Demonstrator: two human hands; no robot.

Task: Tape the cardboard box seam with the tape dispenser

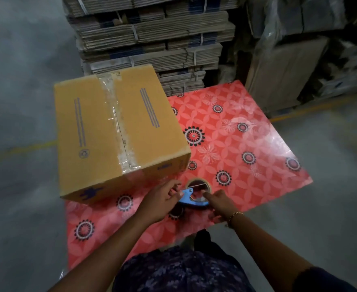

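I see the cardboard box on the bench, far-left, its top seam already under clear tape. Near it, my left hand and right hand each close a grip on the blue tape dispenser; I judge little remains.

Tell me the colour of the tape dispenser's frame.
Light blue: the tape dispenser frame, gripped by the left hand and right hand, shows in the head view.

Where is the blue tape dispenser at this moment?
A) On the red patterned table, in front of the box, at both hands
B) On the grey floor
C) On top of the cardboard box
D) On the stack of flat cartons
A: the tape dispenser lies on the red table, nearer the person than the cardboard box, with the left hand and right hand on it.
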